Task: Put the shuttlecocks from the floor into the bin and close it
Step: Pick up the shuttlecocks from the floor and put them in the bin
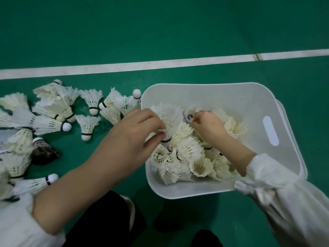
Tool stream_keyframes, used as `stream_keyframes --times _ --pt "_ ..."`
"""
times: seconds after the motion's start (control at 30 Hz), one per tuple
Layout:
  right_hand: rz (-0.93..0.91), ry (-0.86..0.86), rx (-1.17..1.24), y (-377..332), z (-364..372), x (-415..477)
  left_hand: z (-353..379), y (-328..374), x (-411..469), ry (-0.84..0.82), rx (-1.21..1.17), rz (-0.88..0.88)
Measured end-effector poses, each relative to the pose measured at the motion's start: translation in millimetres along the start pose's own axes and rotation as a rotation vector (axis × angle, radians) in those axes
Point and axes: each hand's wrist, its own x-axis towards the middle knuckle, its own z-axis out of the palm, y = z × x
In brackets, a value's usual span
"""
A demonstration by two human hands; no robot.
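Note:
A white plastic bin (240, 97) stands open on the green floor, holding several white shuttlecocks (188, 157). My left hand (135, 132) is over the bin's left rim and pinches a white shuttlecock (170, 132) by its feathers, cork pointing down. My right hand (207, 125) is inside the bin and pinches another shuttlecock (191, 113) whose cork bears a blue mark. Several white shuttlecocks (53, 111) lie scattered on the floor left of the bin, with one dark shuttlecock (42, 152) among them.
A white lid (293, 132) lies under or behind the bin's right side, only its edge showing. A white court line (160, 64) crosses the floor beyond the bin. My dark trouser legs (106, 220) fill the bottom centre.

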Motion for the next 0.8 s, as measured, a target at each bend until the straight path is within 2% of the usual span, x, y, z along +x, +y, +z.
stream_keyframes --times 0.13,0.2,0.3,0.37,0.47,0.63,0.7,0.8 --pt "0.006 -0.016 -0.042 -5.3 -7.9 -1.4 2.5 -6.1 0.5 0.001 0.020 -0.002" --pt "-0.046 0.036 -0.068 -10.7 -23.8 -16.2 3.6 -8.8 0.4 -0.005 0.024 -0.006" --pt "-0.221 0.178 0.201 -27.7 -54.9 -53.3 5.0 -7.7 1.6 0.002 0.016 0.005" --pt "-0.401 0.105 0.414 -47.0 -67.7 -78.8 6.5 -3.6 3.7 -0.009 -0.005 0.021" --pt "-0.551 -0.031 0.433 -59.9 -64.5 -90.6 8.0 -0.1 5.9 -0.013 -0.056 0.038" --pt "-0.465 -0.128 0.446 -55.2 -69.2 -81.2 1.6 -6.8 6.6 -0.031 -0.100 -0.022" --pt "-0.464 -0.068 0.391 -53.1 -71.1 -78.1 -4.8 -7.4 6.3 -0.055 -0.101 -0.046" --pt "-0.293 0.118 0.426 -43.7 -79.2 -68.9 -20.4 -19.0 5.2 0.028 -0.100 -0.155"
